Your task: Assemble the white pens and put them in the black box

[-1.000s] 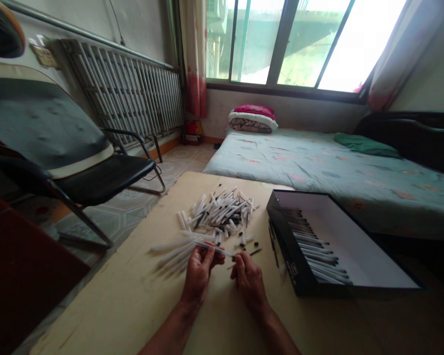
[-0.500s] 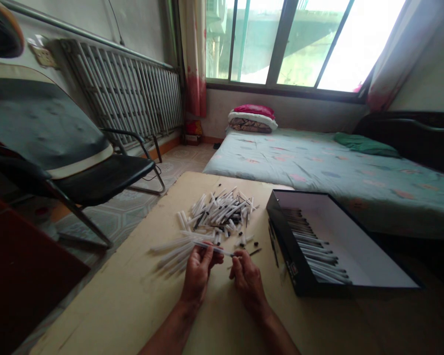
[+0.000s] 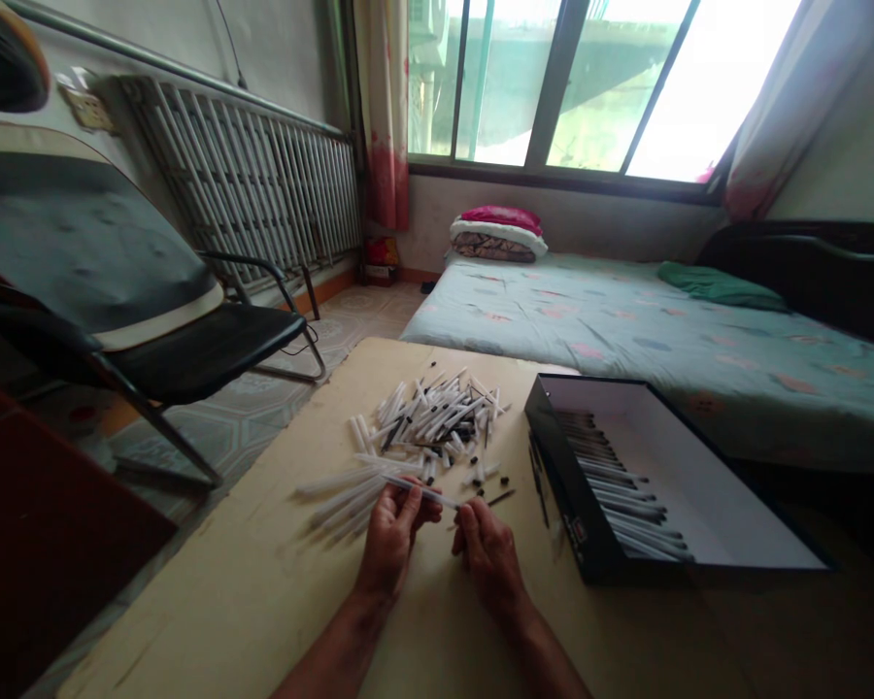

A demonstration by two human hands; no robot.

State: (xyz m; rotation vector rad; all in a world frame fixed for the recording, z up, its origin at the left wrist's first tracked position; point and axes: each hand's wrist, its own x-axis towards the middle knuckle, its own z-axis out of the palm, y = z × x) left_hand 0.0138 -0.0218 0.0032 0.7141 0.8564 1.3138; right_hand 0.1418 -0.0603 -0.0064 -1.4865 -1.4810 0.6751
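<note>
The left hand point(image 3: 392, 544) had its grip closed on a white plastic pen tube point(image 3: 422, 491), held across so its tip reached the right hand point(image 3: 489, 563), whose grip was pinched shut there; cannot tell if it held the tube or a small part. Both hands worked low over bare tabletop point(image 3: 204, 602) near its front edge, leaving open room around the wrists. Loose tubes point(image 3: 342, 505) lay just left, small black pieces point(image 3: 502, 495) just right, and a heap of tubes and black parts point(image 3: 429, 427) sat beyond. A black box point(image 3: 583, 505) at the right edge held neatly aligned pens point(image 3: 612, 466); a mattress point(image 3: 554, 311) lay farther off.
</note>
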